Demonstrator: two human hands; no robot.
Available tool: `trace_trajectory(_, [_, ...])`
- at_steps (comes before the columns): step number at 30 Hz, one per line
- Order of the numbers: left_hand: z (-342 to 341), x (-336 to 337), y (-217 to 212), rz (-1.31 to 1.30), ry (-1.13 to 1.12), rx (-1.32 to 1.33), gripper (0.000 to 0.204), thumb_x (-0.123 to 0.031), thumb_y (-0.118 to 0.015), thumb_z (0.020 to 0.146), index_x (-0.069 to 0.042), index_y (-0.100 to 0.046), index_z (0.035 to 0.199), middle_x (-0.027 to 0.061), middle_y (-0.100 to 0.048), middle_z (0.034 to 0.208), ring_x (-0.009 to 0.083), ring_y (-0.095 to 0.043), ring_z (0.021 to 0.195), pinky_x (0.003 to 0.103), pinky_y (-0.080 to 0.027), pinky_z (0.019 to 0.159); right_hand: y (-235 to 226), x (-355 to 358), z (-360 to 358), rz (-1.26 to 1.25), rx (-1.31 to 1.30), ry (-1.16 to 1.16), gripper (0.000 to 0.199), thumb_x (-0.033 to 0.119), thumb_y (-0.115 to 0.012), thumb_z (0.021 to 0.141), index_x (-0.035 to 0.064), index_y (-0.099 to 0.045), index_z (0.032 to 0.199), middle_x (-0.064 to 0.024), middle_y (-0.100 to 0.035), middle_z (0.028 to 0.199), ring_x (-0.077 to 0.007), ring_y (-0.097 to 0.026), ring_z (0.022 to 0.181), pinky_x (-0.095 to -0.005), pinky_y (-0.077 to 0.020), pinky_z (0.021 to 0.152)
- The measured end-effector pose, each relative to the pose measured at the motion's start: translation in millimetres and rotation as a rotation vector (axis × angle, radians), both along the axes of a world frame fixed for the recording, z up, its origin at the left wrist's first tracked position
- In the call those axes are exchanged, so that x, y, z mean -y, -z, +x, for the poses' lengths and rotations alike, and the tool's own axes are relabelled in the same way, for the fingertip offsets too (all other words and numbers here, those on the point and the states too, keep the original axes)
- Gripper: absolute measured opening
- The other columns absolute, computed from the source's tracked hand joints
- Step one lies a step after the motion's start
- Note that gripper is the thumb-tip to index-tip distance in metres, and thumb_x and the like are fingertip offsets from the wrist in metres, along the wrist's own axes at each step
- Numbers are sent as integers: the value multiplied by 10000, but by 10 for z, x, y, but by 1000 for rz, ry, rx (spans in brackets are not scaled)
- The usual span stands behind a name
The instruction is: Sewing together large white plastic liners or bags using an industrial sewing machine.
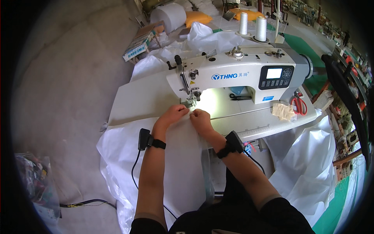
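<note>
A white sewing machine [233,66] stands on a pale table, its lamp lighting the needle area. Just in front of the presser foot [191,103], my left hand [173,114] and my right hand [201,121] are close together. Fingers of both hands are pinched on the edge of a white plastic-looking sheet [181,163]. The sheet hangs from the table edge between my forearms and spreads down to the left. My fingertips partly hide the edge they grip. Each wrist wears a black strap with a small box and a cable.
Red-handled scissors [299,105] and a beige scrap [283,112] lie on the table's right end. Small black snips [240,97] rest under the machine arm. Two white thread cones [261,29] stand behind. More white sheeting [307,160] hangs at the right, and a cable crosses the floor.
</note>
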State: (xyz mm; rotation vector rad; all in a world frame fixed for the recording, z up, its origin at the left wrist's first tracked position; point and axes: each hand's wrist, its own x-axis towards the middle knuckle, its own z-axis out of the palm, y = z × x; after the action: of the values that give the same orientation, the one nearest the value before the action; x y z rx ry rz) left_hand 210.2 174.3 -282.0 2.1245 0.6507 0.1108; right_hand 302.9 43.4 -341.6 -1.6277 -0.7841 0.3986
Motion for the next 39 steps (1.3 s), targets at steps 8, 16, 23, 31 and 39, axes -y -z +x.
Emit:
trace_trajectory(8, [47, -3, 78, -103, 12, 140, 246, -230, -639, 909, 5, -653, 840, -17, -569, 726, 83, -475, 703, 270, -413, 652, 23, 2, 58, -116, 7, -69, 222, 195, -619, 875, -19, -649, 827, -136, -637, 669, -213, -609, 610, -357, -495, 628])
trace_trajectory(16, [46, -38, 32, -67, -21, 56, 201, -214, -624, 905, -24, -663, 855, -53, -564, 761, 51, -475, 733, 243, -399, 658, -8, 60, -116, -20, 203, 53, 183, 145, -558, 876, -16, -637, 912, -216, -636, 768, -379, -661, 777, -434, -517, 671])
trace_trajectory(23, [84, -20, 185, -194, -145, 116, 235, -253, -636, 882, -24, -677, 851, -37, -586, 773, 62, -495, 740, 248, -409, 676, -185, 154, -233, -414, 670, -44, 359, 71, -525, 882, -69, -516, 1212, -180, -646, 994, -324, -691, 796, -401, -564, 673])
trace_trajectory(31, [152, 92, 143, -316, -157, 186, 214, -238, -658, 882, -27, -693, 877, -28, -629, 827, 82, -537, 789, 248, -426, 743, -166, 224, -176, -313, 369, 10, 364, 102, -545, 859, -76, -563, 1177, -215, -677, 858, -355, -686, 764, -440, -549, 682])
trace_trajectory(39, [238, 111, 122, -191, -44, -22, 224, -232, -659, 891, -10, -688, 874, -25, -629, 813, 97, -532, 761, 266, -419, 717, -277, 1539, -687, -400, 25, -424, 365, 265, -623, 856, 2, -574, 1104, -261, -664, 947, -430, -646, 931, -498, -508, 833])
